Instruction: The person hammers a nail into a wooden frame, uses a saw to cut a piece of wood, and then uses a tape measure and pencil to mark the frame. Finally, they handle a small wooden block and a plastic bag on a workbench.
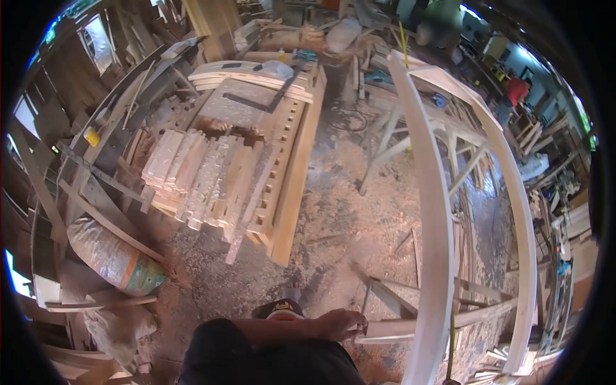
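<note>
My left hand (341, 324) reaches across in front of my body, its fingers curled right at the near end of a wooden rail (391, 328). What the fingers grip, if anything, I cannot tell. Beside the hand rises a long pale planed timber (431, 199). A second long timber (516, 192) runs to its right, and a short crosspiece (443, 78) links the two at the far end. A thin yellow strip like a tape measure (451, 346) shows along the near timber. My right hand is out of view.
Ahead on the left, stacked short boards (205, 173) lie beside a long slotted beam (292, 186). A filled sack (115, 256) rests at left. Shavings cover the floor (353, 212). Trestle legs (385, 141) stand beyond; a person in red (515, 93) is far right.
</note>
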Demonstrator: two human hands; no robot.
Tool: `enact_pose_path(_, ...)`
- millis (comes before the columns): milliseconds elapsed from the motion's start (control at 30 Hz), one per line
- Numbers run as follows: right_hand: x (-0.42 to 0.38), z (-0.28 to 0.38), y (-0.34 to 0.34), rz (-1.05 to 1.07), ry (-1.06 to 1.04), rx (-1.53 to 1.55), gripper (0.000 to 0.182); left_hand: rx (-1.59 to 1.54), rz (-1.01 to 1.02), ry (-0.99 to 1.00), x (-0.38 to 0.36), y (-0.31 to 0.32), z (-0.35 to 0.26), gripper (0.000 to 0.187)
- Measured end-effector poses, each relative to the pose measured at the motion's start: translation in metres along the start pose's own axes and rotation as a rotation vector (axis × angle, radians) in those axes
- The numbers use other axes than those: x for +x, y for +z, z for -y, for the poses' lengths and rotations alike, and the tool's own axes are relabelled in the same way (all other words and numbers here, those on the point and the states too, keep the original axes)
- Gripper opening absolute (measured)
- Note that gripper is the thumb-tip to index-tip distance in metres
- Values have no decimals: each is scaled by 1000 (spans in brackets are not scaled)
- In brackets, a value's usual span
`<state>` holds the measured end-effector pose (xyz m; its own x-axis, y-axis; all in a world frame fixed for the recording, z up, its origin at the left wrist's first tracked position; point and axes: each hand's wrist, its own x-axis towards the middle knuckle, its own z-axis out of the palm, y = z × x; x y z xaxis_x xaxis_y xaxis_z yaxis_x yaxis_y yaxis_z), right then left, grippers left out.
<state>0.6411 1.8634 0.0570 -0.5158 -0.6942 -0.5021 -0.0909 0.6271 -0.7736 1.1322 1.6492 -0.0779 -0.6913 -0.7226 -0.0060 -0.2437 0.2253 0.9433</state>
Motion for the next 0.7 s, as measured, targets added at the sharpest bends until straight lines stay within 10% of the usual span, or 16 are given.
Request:
enact_pose_path(267,59,85,74,-5,99,97,35,48,-110,-22,35,-138,42,32)
enact_pose_path(367,122,101,103,153,-353,28,30,41,-113,-90,61,-177,40,34)
enact_pose_path(700,276,272,243,-153,-179,-35,28,107,-114,122,200,-284,110,28)
